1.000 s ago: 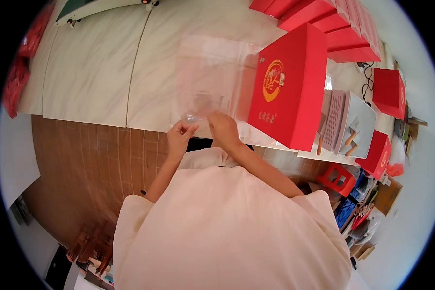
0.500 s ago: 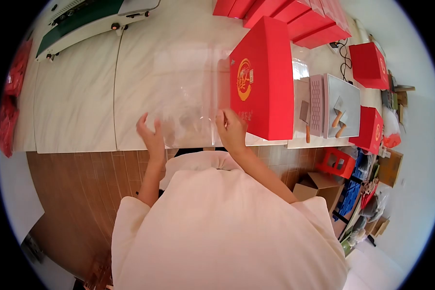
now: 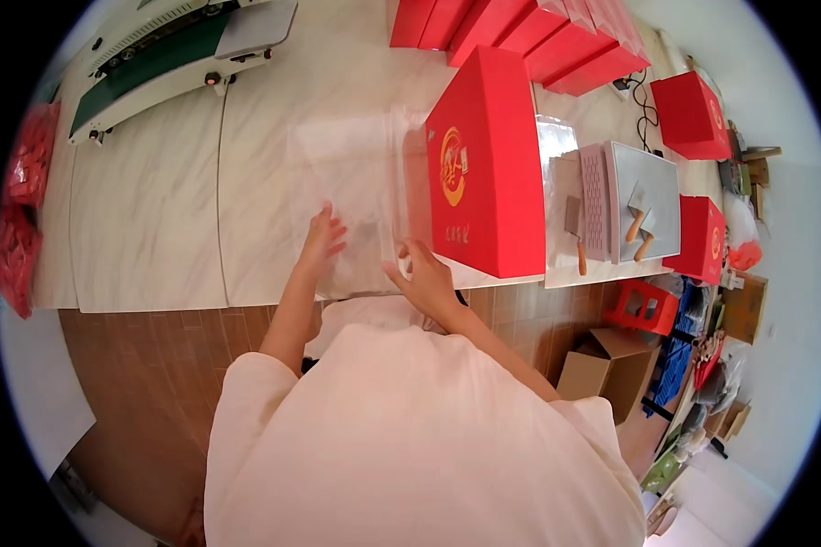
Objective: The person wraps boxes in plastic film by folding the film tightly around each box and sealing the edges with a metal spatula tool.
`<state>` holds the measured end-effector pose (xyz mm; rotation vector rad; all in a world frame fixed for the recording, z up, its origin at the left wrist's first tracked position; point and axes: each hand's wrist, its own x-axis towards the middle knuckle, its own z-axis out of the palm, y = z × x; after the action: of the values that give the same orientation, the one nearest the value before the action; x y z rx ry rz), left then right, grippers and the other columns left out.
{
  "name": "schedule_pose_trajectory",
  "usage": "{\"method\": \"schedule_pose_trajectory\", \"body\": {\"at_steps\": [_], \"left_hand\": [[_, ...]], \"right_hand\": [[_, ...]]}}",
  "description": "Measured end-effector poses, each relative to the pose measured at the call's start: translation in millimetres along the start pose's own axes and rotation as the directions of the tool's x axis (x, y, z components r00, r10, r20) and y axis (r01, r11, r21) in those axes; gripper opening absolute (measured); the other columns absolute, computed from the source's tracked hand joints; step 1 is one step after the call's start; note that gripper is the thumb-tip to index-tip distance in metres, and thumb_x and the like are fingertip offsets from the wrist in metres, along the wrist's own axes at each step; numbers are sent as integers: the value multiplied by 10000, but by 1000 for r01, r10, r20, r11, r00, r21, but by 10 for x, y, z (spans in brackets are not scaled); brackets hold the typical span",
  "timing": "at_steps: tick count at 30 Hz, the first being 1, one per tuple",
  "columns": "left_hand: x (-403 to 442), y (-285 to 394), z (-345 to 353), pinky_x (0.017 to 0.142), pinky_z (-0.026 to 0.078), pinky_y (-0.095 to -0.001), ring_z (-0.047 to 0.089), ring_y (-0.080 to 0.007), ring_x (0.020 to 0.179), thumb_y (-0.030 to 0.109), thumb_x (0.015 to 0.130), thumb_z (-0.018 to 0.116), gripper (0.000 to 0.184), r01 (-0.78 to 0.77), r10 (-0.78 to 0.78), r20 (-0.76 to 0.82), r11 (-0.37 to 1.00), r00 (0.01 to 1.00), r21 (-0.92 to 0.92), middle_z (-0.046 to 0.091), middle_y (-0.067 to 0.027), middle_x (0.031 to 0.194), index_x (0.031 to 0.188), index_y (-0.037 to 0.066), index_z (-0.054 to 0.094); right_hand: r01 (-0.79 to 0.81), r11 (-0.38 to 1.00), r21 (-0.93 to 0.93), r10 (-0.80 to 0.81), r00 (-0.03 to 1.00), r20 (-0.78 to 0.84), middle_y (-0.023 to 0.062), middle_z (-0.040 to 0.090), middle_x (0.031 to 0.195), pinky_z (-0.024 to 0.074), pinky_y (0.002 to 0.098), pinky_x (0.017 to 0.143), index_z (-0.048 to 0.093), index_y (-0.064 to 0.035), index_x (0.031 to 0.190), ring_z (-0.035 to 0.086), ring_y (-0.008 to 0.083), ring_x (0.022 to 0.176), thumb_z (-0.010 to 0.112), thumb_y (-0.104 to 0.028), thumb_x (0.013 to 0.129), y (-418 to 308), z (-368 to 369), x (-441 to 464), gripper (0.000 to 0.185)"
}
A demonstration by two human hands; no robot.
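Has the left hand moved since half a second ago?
Yes. The left hand has shifted to the right, away from the table seam and closer to the large red box.

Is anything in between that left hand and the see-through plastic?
Nothing visible: the left hand is right over the clear plastic, though whether it touches is unclear. The big red box stands to the right.

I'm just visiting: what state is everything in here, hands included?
Left hand: open, fingers spread.
Right hand: half-open, thumb apart, fingers curled.
Clear plastic: laid flat on the table.
Large red box: standing, no opening visible.
Cardboard box: flaps open.
Green-belted machine: running or off, cannot tell.
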<state>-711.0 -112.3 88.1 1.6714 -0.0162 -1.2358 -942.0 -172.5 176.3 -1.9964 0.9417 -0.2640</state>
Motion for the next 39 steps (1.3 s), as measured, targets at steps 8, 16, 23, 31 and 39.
{"method": "schedule_pose_trajectory", "body": {"at_steps": [8,16,23,31,39], "left_hand": [[-261,68,337,902,486,-432,601,-231,1127,512,1008,407,597,-115,115,87,993,990,-7,591,-127,1284,1404,65,390],[-577,590,501,933,474,-376,598,-238,1137,525,1025,322,638,-217,239,137,964,961,-155,564,-149,1324,1432,37,379],[-503,858,619,1009,426,-379,562,-236,1200,521,1014,375,637,-431,430,74,902,900,-7,530,-147,1359,1414,26,386],[3,1533,1126,1115,323,-364,399,-214,1347,386,1008,517,590,-804,792,148,593,593,49,409,-127,1463,1455,55,319],[367,2534,1759,1117,314,-365,373,-230,1378,416,950,614,688,-907,718,575,408,392,108,395,-82,1494,1482,101,314]], "right_hand": [[0,979,-205,41,980,196,185,671,1088,538,413,758,420,50,1365,680,314,902,672,-388,849,-307,402,428,722],[191,959,-208,-234,950,-204,103,650,643,471,423,490,572,-81,986,634,306,537,660,-238,901,-470,20,294,199],[36,929,-368,-205,878,-432,33,452,453,343,342,354,503,-104,826,481,205,366,684,-202,894,-644,-728,-211,217],[-122,915,-386,-147,787,-599,5,455,457,322,305,367,547,-107,840,448,153,360,707,-208,887,-582,-969,-471,194],[-196,955,-222,-38,663,-748,78,499,512,372,302,439,602,-33,791,431,161,420,741,-217,876,-445,-1162,-470,246]]}}
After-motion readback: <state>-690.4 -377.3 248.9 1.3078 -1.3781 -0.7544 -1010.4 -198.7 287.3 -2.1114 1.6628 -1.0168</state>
